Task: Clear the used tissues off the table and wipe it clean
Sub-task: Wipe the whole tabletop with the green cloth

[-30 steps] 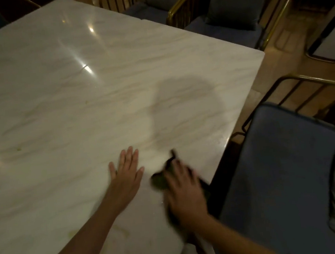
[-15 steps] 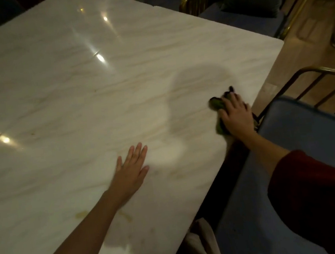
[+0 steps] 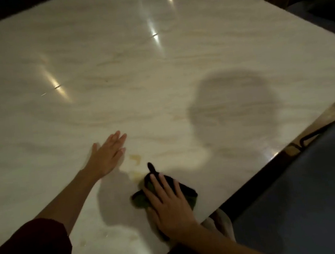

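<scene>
Green cloth (image 3: 191,194) lay bunched beneath my right fingers (image 3: 163,187), which were spread and nearly straight, pressing it flat and not pinching it; my right hand (image 3: 171,205) covered most of it near the front edge. My left fingers (image 3: 117,137) were straight and held together; my left hand (image 3: 106,156) rested palm-down on the marble table (image 3: 156,76) as a brace. Just beyond the cloth lay two yellowish stains (image 3: 135,158), between my two hands; no used tissues showed on the tabletop.

Procedure, as I judged it: keep the palm weight over the cloth; push forward across both stains in overlapping passes; hold the bracing hand clear of the wet path; refold the cloth if the loose tail drags residue. A blue chair (image 3: 306,194) stood close against the right edge; any sweep off that side risked dropping debris onto its seat.

Against the frame half a second before: the cloth and my right hand had been out at the far right edge; they had returned to the near edge, beside the stains; my left hand had stayed flat on the marble.
</scene>
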